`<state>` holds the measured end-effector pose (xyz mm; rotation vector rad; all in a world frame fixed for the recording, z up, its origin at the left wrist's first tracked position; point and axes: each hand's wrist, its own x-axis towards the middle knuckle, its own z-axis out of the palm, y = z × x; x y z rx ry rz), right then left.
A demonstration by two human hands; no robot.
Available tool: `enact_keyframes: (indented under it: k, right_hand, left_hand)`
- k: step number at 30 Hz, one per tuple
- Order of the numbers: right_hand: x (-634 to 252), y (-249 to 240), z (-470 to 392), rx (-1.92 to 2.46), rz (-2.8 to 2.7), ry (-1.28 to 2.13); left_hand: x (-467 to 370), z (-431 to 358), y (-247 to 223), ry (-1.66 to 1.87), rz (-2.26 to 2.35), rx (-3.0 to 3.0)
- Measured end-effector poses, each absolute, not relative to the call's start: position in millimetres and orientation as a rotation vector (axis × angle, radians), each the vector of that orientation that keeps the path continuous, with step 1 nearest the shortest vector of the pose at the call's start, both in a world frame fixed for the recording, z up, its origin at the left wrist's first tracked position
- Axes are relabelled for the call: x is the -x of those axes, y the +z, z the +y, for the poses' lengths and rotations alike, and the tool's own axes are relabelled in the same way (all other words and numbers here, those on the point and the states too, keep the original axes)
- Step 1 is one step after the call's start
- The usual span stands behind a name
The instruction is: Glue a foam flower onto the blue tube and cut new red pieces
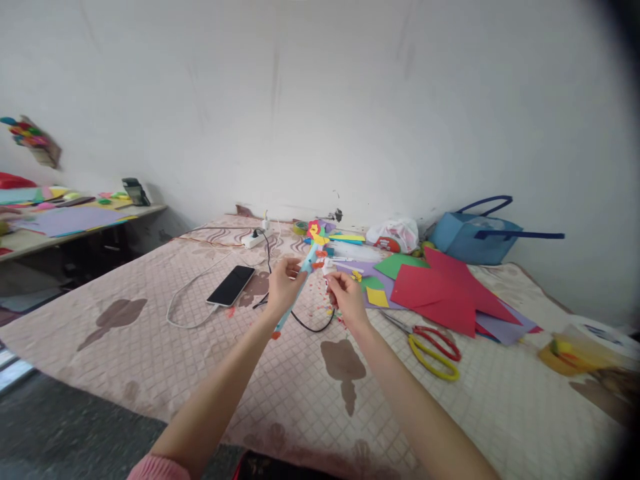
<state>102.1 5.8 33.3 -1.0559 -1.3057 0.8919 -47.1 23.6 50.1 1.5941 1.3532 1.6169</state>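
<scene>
My left hand (284,285) is closed around a light blue paper strip (283,323), which stands at a slant over the table. Red and yellow paper flowers (315,232) sit at its top, and small orange pieces show along its edge and at its lower end. Close beside it, my right hand (349,300) grips what looks like a white glue gun (328,268), mostly hidden by the fingers. A black cord (313,329) loops from below this hand back towards the left. Tiny paper scraps lie beneath both hands.
A phone (231,285) on a white cable and a power strip (253,240) lie left. To the right are scissors (434,352) with red and yellow handles, red paper sheets (450,290), a blue bag (470,237) and a plastic tub (575,357). Another table (85,235) stands far left.
</scene>
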Motion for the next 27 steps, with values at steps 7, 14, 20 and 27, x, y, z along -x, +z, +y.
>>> enact_keyframes:
  k: [7, 14, 20, 27]
  right_hand:
    - [-155, -9, -8, 1.308, -1.384, 0.661]
    - [-173, -18, 64, 1.455, -1.440, 0.435]
    - [-129, -23, 124, 1.499, -1.578, 0.415]
    - [-120, -21, 123, 1.476, -1.548, 0.327]
  left_hand:
    - [56, 42, 40, 1.583, 1.459, -1.609]
    - [60, 74, 38, 1.598, 1.521, -1.576]
    - [66, 98, 48, 1.569, 1.556, -1.611]
    - [74, 131, 54, 1.538, 1.573, -1.670]
